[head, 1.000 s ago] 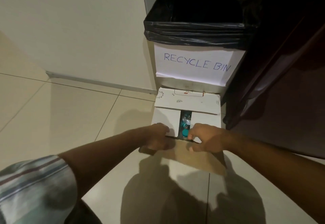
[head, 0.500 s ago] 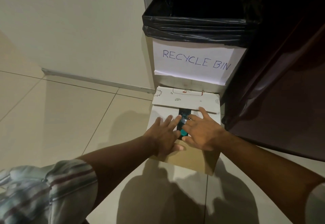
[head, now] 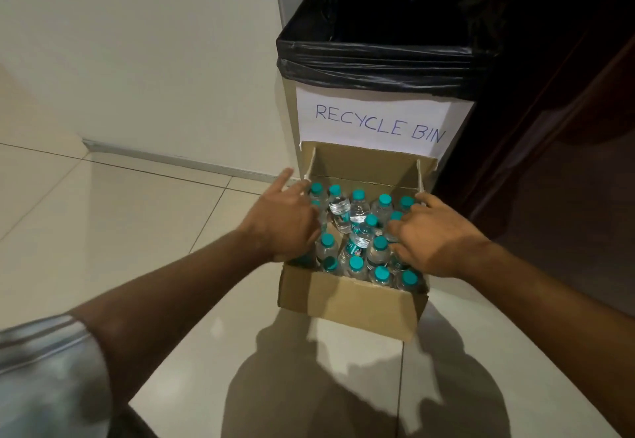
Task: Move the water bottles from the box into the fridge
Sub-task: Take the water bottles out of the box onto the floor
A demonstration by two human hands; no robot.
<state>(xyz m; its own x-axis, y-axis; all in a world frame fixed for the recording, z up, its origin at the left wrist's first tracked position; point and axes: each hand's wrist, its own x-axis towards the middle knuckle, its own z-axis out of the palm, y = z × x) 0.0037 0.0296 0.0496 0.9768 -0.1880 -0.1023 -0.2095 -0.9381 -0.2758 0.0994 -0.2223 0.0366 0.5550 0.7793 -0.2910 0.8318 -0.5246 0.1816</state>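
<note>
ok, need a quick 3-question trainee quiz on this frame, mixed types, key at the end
1. True or false: the cardboard box is open at the top.
2. The water bottles have caps that are: A red, B teal, C white?
3. Fill in: the sign on the bin behind the box reads ____.
Key: 1 true; 2 B; 3 RECYCLE BIN.

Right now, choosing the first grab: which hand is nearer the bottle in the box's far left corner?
Left. The left hand lies right beside that bottle; the right hand is over the right side of the box.
</note>
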